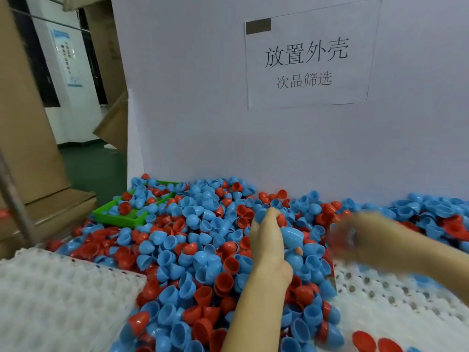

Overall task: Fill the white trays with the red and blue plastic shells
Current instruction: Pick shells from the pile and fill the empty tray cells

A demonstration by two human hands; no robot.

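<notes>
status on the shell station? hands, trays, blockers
Left hand grips blue shells over the pile. Right hand motion-blurred, grip unclear. Right white tray nearly unfilled. No blockers.

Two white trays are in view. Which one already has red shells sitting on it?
The right white tray: two red shells sit at its near edge. The left white tray shows only bare dimples, with the shell pile between the two.

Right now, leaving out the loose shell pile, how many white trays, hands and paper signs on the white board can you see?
White trays: 2, the left tray and the right tray
Hands: 2, the left hand gripping blue shells, and the right hand, which is blurred
Paper sign: 1
Total: 5
</notes>
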